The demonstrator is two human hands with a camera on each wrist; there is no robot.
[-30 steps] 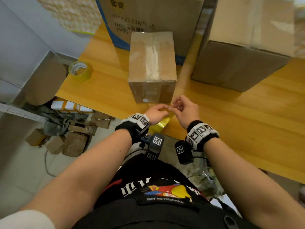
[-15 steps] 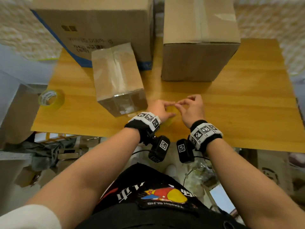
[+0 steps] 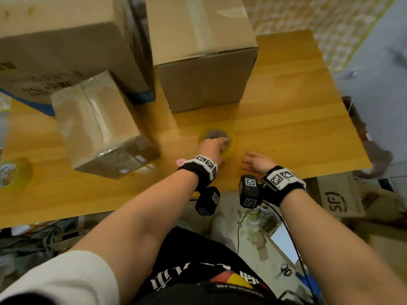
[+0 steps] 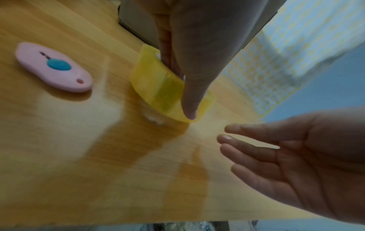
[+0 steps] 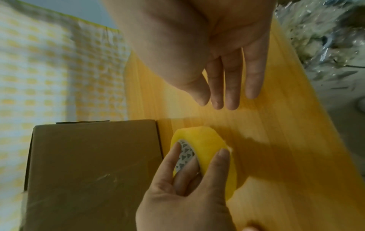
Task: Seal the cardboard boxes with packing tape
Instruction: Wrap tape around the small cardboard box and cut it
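Observation:
A yellow packing tape roll (image 3: pixel 233 143) stands on the wooden table (image 3: pixel 286 128) in front of a plain cardboard box (image 3: pixel 202 62). My left hand (image 3: pixel 220 144) grips the roll, with fingers inside its patterned core and the thumb on the outer face (image 5: pixel 205 140). My right hand (image 3: pixel 253 160) hovers open just right of the roll, fingers straight (image 4: pixel 229 145), touching nothing. A small box (image 3: pixel 99 124) covered in shiny tape lies to the left. A large printed box (image 3: pixel 66 40) stands behind it.
A pink utility knife (image 4: pixel 53 67) lies on the table left of my left hand. A second tape roll (image 3: pixel 13 172) sits at the table's far left edge. Loose cardboard and clutter lie on the floor below the near edge (image 3: pixel 339 201).
My hands, which were pinching together at the near table edge, have parted. The left hand moved forward with the tape roll; the right hand opened and drew off to the right.

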